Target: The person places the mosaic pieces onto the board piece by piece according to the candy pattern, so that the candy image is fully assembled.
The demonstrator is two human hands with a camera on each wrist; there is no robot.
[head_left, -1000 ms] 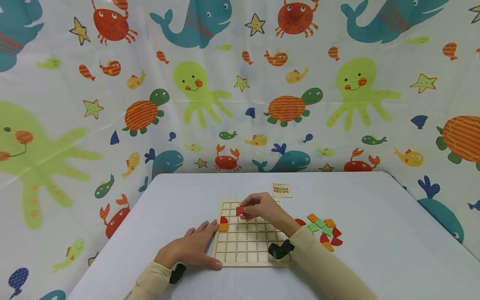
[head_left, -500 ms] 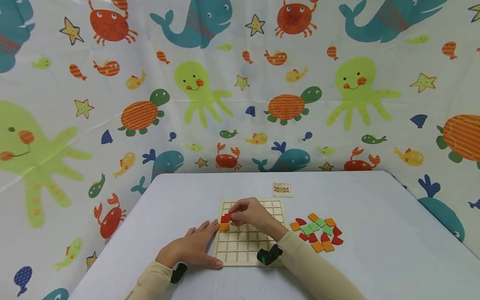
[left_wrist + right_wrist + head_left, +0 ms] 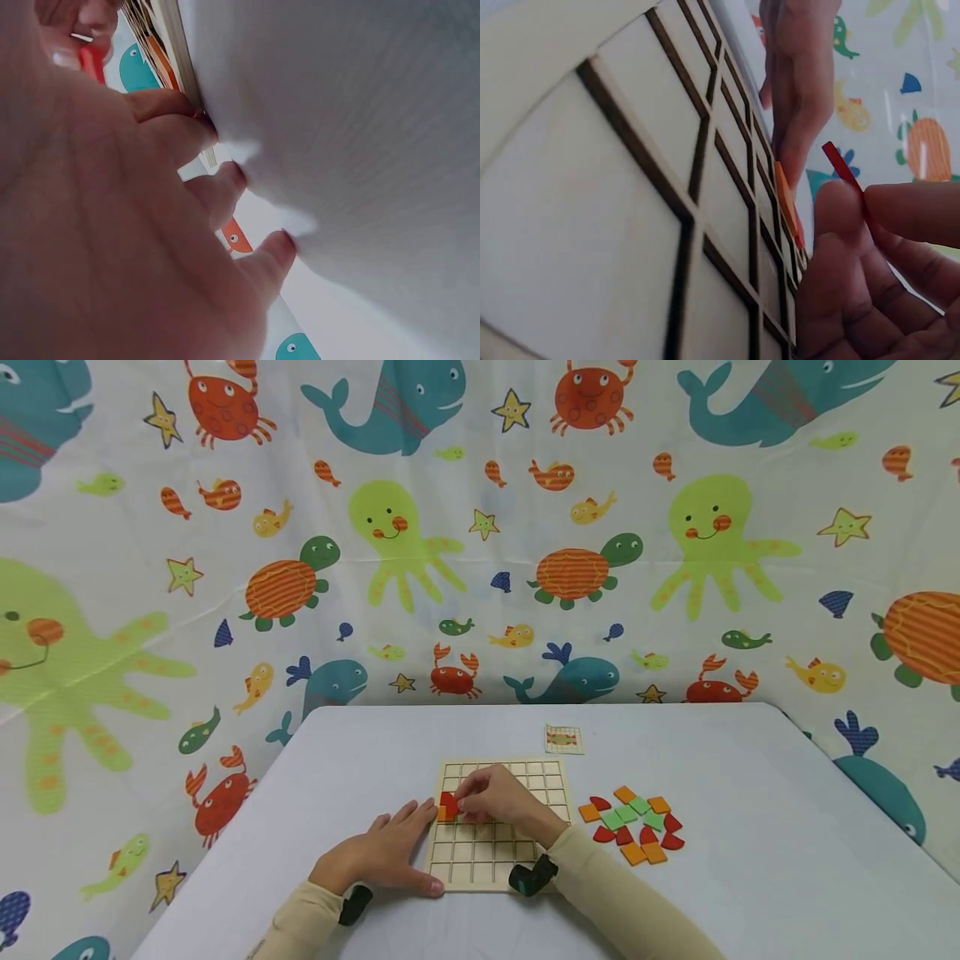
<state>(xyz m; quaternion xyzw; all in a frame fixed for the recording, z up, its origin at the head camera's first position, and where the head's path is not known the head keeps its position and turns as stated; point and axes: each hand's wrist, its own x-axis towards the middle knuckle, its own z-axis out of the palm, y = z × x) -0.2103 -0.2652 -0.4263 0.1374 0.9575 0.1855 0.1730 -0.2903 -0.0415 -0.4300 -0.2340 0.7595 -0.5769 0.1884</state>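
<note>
A square wooden grid board lies on the white table. Its left column holds a red tile and, just nearer, an orange tile. My right hand is over the board's left part and pinches a thin red tile between thumb and finger. In the right wrist view that tile is tilted and held above the grid. My left hand rests with fingers spread along the board's left edge, thumb by the near left corner. In the left wrist view, its fingertips touch the table.
Right of the board lie several loose orange, green and red tiles. Behind the board is a small pattern card with a printed grid. A curtain with sea animals hangs behind the table.
My right hand has moved left and slightly nearer across the board with the red tile, to beside the placed tiles. More loose tiles show at right. The left hand stays put.
</note>
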